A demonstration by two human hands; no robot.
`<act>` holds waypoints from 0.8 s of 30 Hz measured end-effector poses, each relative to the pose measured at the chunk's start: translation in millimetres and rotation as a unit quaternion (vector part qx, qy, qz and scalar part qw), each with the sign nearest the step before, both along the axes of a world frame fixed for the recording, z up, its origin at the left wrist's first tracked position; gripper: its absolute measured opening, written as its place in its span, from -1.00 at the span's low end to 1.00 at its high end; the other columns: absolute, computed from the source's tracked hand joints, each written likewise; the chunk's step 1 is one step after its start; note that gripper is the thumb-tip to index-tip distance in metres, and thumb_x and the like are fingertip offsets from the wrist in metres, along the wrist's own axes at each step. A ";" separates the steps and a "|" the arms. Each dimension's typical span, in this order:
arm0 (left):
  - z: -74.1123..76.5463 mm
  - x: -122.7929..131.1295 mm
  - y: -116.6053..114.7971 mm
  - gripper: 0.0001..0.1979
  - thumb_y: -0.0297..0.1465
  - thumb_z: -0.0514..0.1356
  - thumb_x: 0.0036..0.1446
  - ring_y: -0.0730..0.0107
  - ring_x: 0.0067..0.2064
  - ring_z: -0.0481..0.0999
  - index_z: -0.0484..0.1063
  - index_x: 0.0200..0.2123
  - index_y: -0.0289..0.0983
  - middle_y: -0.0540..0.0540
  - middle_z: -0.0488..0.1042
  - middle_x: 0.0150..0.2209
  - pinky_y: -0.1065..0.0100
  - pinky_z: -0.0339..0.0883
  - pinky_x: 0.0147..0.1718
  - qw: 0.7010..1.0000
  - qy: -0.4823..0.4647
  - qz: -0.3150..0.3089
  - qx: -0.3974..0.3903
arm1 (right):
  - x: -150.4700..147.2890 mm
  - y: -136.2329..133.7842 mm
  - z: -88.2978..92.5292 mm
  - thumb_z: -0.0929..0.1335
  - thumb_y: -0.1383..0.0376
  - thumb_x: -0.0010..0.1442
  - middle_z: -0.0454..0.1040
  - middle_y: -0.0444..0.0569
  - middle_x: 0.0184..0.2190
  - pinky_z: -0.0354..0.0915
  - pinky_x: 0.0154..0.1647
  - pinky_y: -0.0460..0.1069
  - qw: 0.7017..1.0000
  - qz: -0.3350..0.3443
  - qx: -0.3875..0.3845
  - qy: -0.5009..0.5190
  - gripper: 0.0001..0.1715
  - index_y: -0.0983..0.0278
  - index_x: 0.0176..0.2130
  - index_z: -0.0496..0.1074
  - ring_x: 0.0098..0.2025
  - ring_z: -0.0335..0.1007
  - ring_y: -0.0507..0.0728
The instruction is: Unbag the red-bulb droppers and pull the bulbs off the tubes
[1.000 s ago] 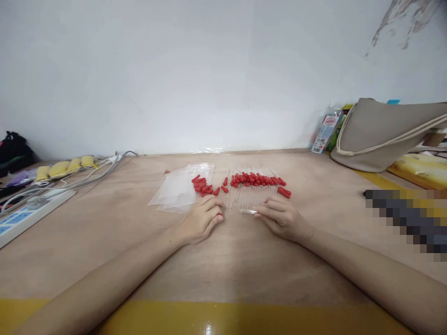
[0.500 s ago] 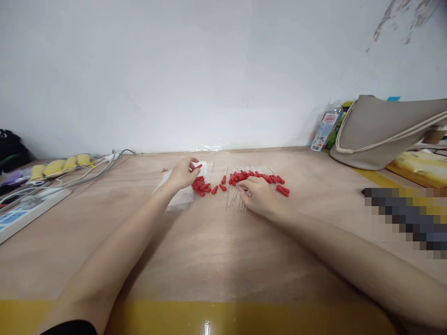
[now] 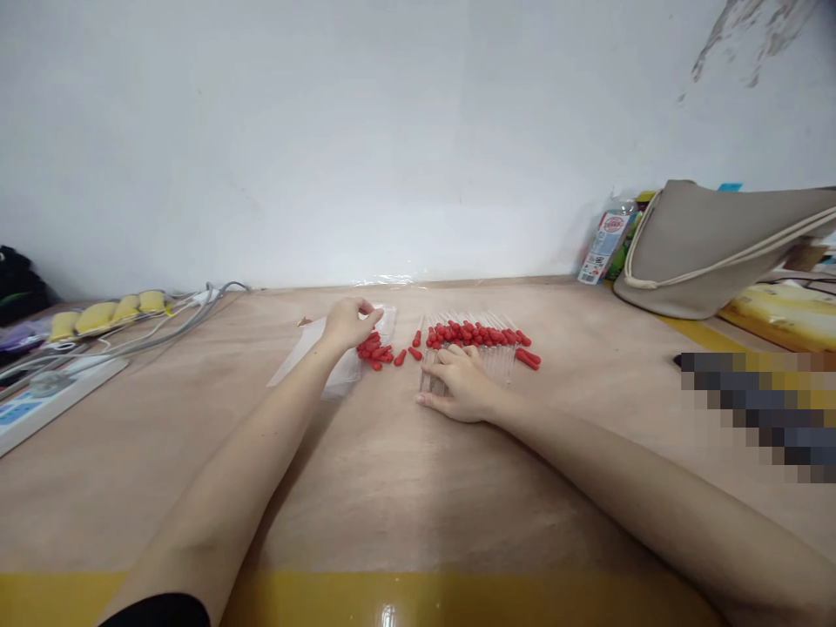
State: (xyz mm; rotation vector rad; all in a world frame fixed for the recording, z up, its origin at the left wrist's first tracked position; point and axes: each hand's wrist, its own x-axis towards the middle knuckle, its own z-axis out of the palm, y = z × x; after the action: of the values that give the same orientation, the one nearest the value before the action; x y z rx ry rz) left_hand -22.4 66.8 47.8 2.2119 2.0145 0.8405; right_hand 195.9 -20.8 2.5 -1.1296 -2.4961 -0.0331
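Red rubber bulbs (image 3: 478, 333) lie in a packed row, with thin clear tubes (image 3: 502, 364) reaching out from them; they look like glass droppers. Over the near ends of these tubes rests my right hand (image 3: 467, 383), thumb and fingers apart, touching them. My left hand (image 3: 353, 322) hovers above a clear plastic bag (image 3: 343, 374), thumb and fingertips pinched together; what is between them, if anything, is too small to make out. Just right of that hand lies a loose pile of red bulbs (image 3: 375, 350). A few single bulbs (image 3: 401, 357) lie between pile and row.
A power strip (image 3: 58, 392) with grey cables (image 3: 189, 318) and a yellow segmented packet (image 3: 108, 315) are on the left. At the right stand a bottle (image 3: 607, 239) and a grey bag (image 3: 698, 252), beside a yellow pack (image 3: 784, 313). A white wall (image 3: 418, 157) closes the back.
My right hand has moved slightly toward me and spread its thumb away from the fingers over the tubes. The red bulb seen in my left hand earlier no longer shows there.
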 end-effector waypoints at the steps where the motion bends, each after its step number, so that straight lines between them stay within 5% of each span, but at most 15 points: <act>1: 2.1 7.3 -2.8 -0.74 -0.18 0.11 0.03 0.23 -0.17 0.40 0.43 -0.39 -0.25 -0.11 0.46 -0.27 0.26 0.22 -0.16 1.000 0.021 -0.011 0.009 | 0.9 0.2 0.0 0.28 -0.05 0.08 0.36 0.05 -0.24 -0.05 -0.15 0.09 1.000 0.006 -0.001 -0.005 -0.43 0.29 -0.09 0.39 -0.15 0.13 0.18; 8: 4.0 55.2 -6.0 -0.70 -0.17 0.09 0.00 0.05 -0.01 0.28 0.50 -0.36 -0.23 -0.20 0.41 -0.15 0.04 0.07 -0.04 0.976 0.205 -0.055 -0.043 | 6.1 -1.3 -1.1 0.23 -0.08 0.10 0.32 0.10 -0.22 -0.03 -0.11 0.13 0.999 0.004 0.002 -0.035 -0.37 0.29 -0.02 0.36 -0.13 0.11 0.22; 18: -6.0 72.7 10.2 -0.70 -0.20 0.12 -0.11 -0.04 -0.02 0.27 0.52 -0.47 -0.30 -0.28 0.46 -0.23 0.02 0.06 -0.05 0.967 0.210 -0.029 -0.143 | 11.1 -6.7 6.2 0.25 -0.08 0.09 0.29 0.06 -0.23 -0.01 -0.12 0.13 1.000 0.010 -0.004 -0.023 -0.47 0.21 -0.15 0.46 -0.14 0.11 0.20; 24: -9.4 73.3 9.2 -0.72 -0.27 0.09 -0.08 -0.08 -0.06 0.30 0.51 -0.46 -0.34 -0.32 0.46 -0.30 0.05 0.14 -0.14 0.977 0.172 0.024 -0.121 | 21.8 -10.4 6.3 0.27 -0.02 0.11 0.36 0.03 -0.18 -0.03 -0.09 0.14 0.999 0.045 0.009 -0.018 -0.54 0.19 -0.13 0.45 -0.11 0.15 0.18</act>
State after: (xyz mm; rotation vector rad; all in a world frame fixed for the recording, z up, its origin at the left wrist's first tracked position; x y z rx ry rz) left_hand 50.9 76.0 38.5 2.2980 2.1775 0.2006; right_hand 217.7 -31.2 8.8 -1.0168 -2.5705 -0.0509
